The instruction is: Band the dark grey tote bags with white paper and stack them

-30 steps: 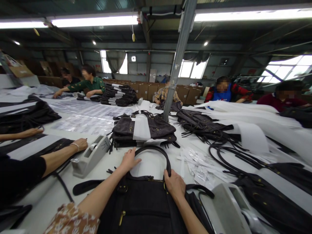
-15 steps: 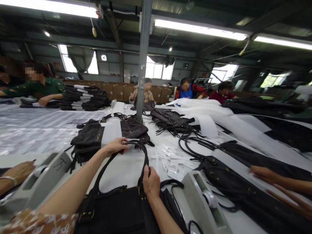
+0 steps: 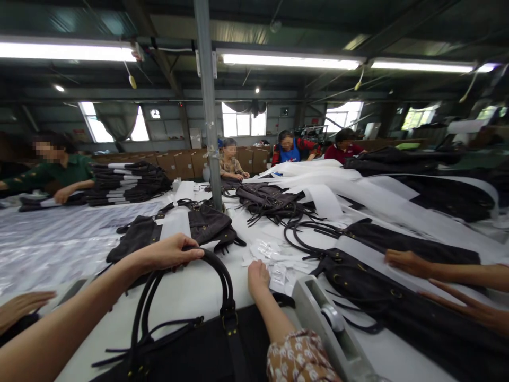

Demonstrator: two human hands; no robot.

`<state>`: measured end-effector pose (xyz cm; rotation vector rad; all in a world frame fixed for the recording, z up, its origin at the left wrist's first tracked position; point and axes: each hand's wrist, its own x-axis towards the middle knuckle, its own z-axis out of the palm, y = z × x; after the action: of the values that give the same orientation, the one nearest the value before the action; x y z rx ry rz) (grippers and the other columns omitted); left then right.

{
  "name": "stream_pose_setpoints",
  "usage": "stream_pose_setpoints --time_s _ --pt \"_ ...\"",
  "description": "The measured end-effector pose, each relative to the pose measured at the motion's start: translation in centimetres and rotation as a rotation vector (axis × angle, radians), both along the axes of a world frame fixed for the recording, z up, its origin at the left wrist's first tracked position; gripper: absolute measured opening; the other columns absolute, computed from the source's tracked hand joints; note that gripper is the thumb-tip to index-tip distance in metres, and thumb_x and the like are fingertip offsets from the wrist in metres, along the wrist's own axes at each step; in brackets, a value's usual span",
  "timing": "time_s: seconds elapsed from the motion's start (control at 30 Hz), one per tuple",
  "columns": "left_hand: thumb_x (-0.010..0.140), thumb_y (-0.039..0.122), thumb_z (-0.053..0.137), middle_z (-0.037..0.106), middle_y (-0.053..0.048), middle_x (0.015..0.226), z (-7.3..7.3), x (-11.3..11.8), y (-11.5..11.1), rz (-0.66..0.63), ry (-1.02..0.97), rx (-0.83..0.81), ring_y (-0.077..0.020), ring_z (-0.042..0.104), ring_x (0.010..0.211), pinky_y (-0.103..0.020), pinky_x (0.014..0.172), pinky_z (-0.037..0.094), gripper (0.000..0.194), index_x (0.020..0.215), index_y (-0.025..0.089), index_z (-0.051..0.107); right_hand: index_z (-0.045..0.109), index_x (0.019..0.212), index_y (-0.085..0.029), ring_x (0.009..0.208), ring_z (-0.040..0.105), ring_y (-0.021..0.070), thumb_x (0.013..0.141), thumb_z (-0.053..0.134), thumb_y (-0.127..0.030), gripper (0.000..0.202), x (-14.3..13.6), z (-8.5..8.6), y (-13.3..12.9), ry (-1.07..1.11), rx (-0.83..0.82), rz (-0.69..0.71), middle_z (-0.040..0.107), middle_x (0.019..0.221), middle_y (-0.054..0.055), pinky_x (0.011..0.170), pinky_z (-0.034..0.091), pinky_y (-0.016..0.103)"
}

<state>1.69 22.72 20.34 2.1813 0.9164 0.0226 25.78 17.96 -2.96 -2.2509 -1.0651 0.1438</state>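
A black bag [image 3: 199, 347] lies at the bottom centre, its two looped handles [image 3: 217, 270] standing up. My left hand [image 3: 175, 251] is closed round the top of the handles. My right hand [image 3: 258, 276] is to the right of the handles, apart from them, at the near edge of a pile of small clear packets and white slips [image 3: 274, 260]. Its fingers are curled together, and whatever they hold, if anything, is too small to make out.
A grey tape dispenser [image 3: 314, 307] stands right of the bag. Another person's hands [image 3: 409, 262] rest over dark bags at the right; one more hand [image 3: 27, 307] is at far left. A metal post [image 3: 209, 106] rises behind, beside stacked bags [image 3: 127, 183].
My right hand has let go of the handle and moved up and right to the packets. My left hand still grips the handles. The view has shifted.
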Motion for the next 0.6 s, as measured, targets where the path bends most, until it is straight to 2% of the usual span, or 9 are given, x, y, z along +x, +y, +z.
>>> stream_pose_setpoints --time_s 0.07,0.17,0.27,0.43,0.5,0.6 --pt "0.072 0.070 0.051 0.040 0.006 0.053 0.0 -0.2 -0.6 0.009 -0.008 -0.053 -0.0072 0.033 0.043 -0.019 0.040 0.024 0.054 0.074 0.017 0.056 0.064 0.091 -0.010 0.106 0.054 0.0285 0.080 0.034 0.001 0.034 0.6 0.3 -0.3 0.057 0.043 0.016 0.060 0.111 0.021 0.091 0.037 0.038" --pt "0.071 0.074 0.049 0.036 0.007 0.052 -0.4 -0.3 -1.2 0.039 -0.027 -0.074 -0.0060 0.028 0.042 -0.019 0.039 0.018 0.057 0.073 0.017 0.054 0.062 0.079 -0.012 0.091 0.060 0.0269 0.080 0.040 -0.007 0.022 1.6 1.2 -0.9 0.177 0.141 0.053 0.065 0.090 0.017 0.084 0.041 0.038" --pt "0.069 0.076 0.048 0.038 0.007 0.051 -1.0 -0.5 -1.7 0.093 -0.074 -0.054 -0.0060 0.030 0.042 -0.019 0.039 0.017 0.061 0.072 0.016 0.055 0.058 0.084 -0.016 0.078 0.062 0.0220 0.083 0.040 -0.022 0.018 1.7 2.7 -2.0 0.318 0.308 0.131 0.065 0.075 0.008 0.077 0.046 0.033" --pt "0.065 0.080 0.048 0.039 0.008 0.048 -1.5 -0.8 -2.6 0.163 -0.146 -0.077 -0.0058 0.029 0.039 -0.020 0.035 0.017 0.062 0.068 0.018 0.050 0.054 0.100 -0.016 0.064 0.059 0.0146 0.080 0.045 -0.041 0.033 -0.3 6.5 -5.8 0.540 0.544 0.302 0.066 0.080 0.003 0.062 0.047 0.026" --pt "0.063 0.083 0.046 0.039 0.007 0.047 -1.6 -0.8 -3.0 0.187 -0.173 -0.071 -0.0057 0.029 0.037 -0.020 0.034 0.017 0.064 0.063 0.019 0.046 0.057 0.098 -0.016 0.060 0.054 0.0125 0.075 0.053 -0.041 0.035 -1.5 8.3 -8.0 0.702 0.623 0.380 0.065 0.081 0.003 0.058 0.044 0.025" --pt "0.062 0.084 0.044 0.038 0.008 0.045 -1.6 -0.6 -3.9 0.212 -0.209 -0.052 -0.0053 0.028 0.035 -0.021 0.033 0.017 0.065 0.059 0.020 0.043 0.063 0.093 -0.015 0.058 0.049 0.0104 0.069 0.063 -0.034 0.031 -3.3 10.9 -11.2 0.902 0.662 0.510 0.066 0.082 0.004 0.056 0.040 0.024"
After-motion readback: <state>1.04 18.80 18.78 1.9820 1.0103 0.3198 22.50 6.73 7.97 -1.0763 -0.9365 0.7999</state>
